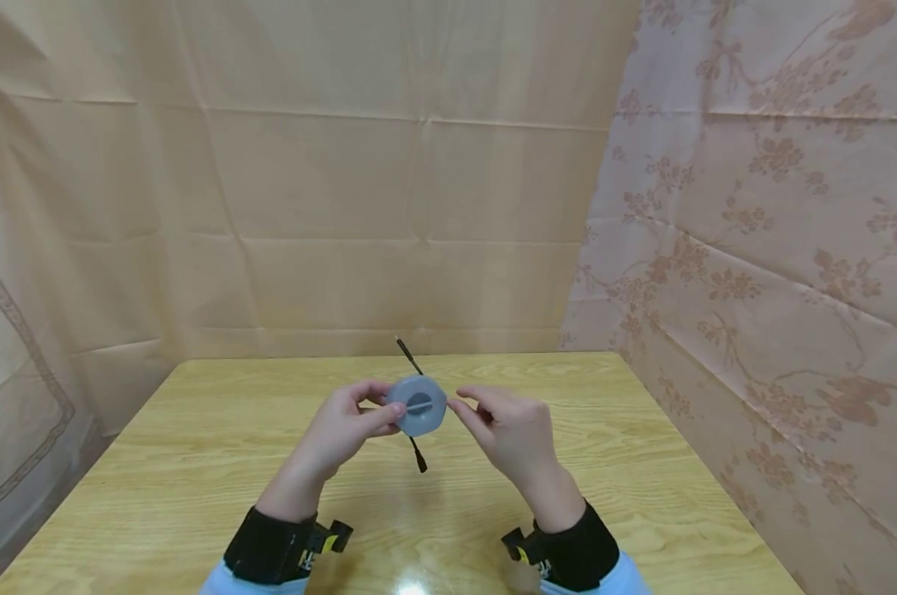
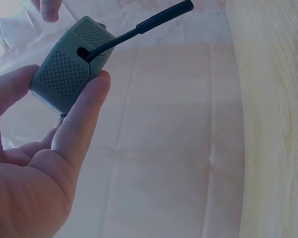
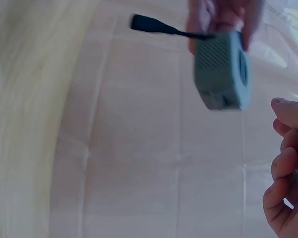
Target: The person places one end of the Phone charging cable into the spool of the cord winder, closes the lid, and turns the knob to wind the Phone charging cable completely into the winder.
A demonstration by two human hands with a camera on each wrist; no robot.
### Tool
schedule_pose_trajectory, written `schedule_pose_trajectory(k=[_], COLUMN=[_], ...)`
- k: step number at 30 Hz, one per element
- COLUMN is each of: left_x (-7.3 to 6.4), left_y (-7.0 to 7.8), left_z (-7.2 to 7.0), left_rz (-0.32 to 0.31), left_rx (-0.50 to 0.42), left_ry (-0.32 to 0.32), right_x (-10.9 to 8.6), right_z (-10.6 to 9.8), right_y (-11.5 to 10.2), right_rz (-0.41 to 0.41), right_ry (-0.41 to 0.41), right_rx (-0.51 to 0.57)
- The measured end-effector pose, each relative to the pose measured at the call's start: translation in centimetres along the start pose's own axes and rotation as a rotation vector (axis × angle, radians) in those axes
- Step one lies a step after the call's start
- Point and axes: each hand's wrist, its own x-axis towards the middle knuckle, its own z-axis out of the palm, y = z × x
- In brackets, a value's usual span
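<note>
A grey-blue, many-sided cable winder is held above the table, its round recessed face with a crossbar turned up. My left hand grips it by its left side, thumb on the face. In the left wrist view, the winder shows a dimpled rim, and a black cable end comes out of a slot. Another cable end hangs out of the near side. My right hand is beside the winder's right edge, finger and thumb near it. In the right wrist view, that hand is apart from the winder, fingers loosely bent, holding nothing.
A light wood-grain table lies under both hands. Behind it hangs a beige curtain, with a flowered cloth along the right side. Black bands with small cameras are worn on both wrists.
</note>
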Motion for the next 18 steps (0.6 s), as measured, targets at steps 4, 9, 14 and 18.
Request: schedule_pose_trajectory(k=[4, 9, 14, 18], left_x=[0.0, 0.0, 0.0, 0.1], left_y=[0.0, 0.0, -0.1, -0.2], left_z=[-0.1, -0.2, -0.2, -0.2], left_rz=[-0.014, -0.003, 0.012, 0.017], left_rx=[-0.018, 0.031, 0.112, 0.134], left_ry=[0.001, 0.003, 0.01, 0.004], right_x=[0.4, 0.7, 1.1, 1.3], right_z=[-1.2, -2.6, -3.4, -3.7], right_y=[0.3, 0.3, 0.2, 0.0], right_rz=[0.053, 0.085, 0.038, -0.041], right_ry=[0.024, 0.03, 0.004, -0.034], right_rx=[0.007, 0.025, 0.032, 0.011])
